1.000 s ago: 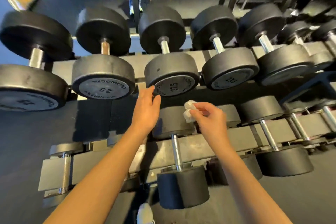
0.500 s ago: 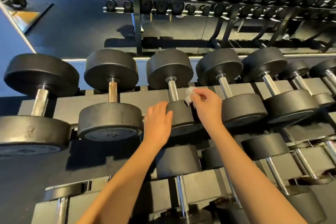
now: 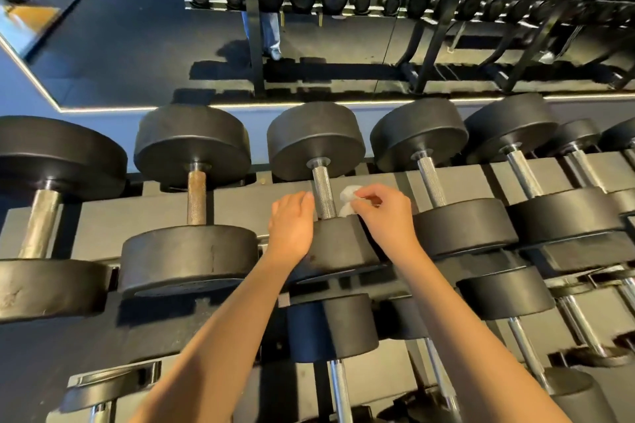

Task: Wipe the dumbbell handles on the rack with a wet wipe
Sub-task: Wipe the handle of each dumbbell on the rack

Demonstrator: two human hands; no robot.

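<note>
Both your bare forearms reach forward, side by side. Your left hand (image 3: 291,228) is palm down, fingers straight and together. Your right hand (image 3: 386,216) is curled, thumb and fingertips pinching a wet wipe (image 3: 348,198).

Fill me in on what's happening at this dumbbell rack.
A person is working along the rack. The right hand pinches a crumpled white wipe right beside the knurled handle of the middle top-row dumbbell; whether it touches the metal is unclear. The left hand rests on that dumbbell's near head, fingers next to the handle. The rusty handle to the left has no hand on it.
</note>
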